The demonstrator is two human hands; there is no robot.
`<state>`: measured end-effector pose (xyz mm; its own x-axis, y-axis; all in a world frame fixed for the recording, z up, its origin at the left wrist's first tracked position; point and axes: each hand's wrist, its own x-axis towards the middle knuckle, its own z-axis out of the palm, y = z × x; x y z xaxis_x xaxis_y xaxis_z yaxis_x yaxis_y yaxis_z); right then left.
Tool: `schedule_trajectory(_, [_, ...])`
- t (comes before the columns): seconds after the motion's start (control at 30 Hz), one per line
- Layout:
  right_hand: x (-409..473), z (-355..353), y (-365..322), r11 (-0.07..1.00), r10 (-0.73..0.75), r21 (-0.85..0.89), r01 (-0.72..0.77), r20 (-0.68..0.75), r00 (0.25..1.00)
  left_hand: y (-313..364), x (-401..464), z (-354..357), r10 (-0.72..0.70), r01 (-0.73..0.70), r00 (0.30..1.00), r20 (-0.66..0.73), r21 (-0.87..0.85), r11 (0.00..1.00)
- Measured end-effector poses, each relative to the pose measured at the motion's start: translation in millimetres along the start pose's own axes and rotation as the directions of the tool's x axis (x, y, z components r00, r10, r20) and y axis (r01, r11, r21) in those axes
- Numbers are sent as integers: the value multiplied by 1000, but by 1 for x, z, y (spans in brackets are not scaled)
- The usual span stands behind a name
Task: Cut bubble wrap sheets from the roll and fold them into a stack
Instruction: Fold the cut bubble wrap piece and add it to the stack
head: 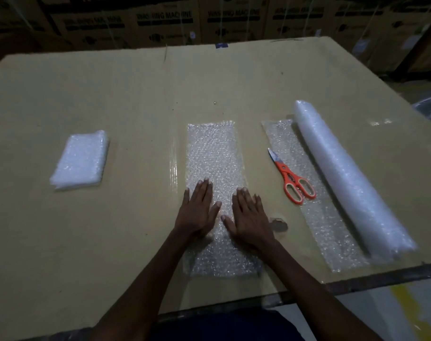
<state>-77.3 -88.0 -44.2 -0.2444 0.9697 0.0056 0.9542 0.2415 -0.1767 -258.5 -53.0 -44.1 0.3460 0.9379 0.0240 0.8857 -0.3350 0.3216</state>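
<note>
A cut bubble wrap sheet [213, 153] lies lengthwise in the middle of the cardboard-covered table [111, 94]. My left hand [197, 210] and my right hand [248, 215] press flat on its near half, fingers straight and side by side. The bubble wrap roll [344, 175] lies to the right, with its loose unrolled end [322, 217] spread beside it. Orange scissors [293, 179] rest shut on that loose end. A stack of folded sheets [80, 159] sits at the left.
Cardboard washing-machine boxes [165, 20] line the back behind the table. The table's near edge [357, 284] runs just below the roll. A small hole or torn patch [278, 223] marks the cardboard right of my right hand.
</note>
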Motion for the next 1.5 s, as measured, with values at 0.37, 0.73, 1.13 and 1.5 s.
schedule_trajectory(0.37, [3,13,-45,994,-83,-63,90,96,992,-67,-52,9,168,-152,977,-131,128,980])
schedule_trajectory(0.73, [-1,7,-48,999,-54,10,53,146,988,-64,-53,0,118,-118,993,-31,0,993])
schedule_trajectory(1.13, [-5,-14,-45,972,-175,127,196,-156,972,-50,-124,-16,376,-438,891,-254,-269,858])
schedule_trajectory(1.5, [-52,-14,-45,843,-172,473,255,-212,962,-50,-132,-8,392,-445,888,-242,-230,865])
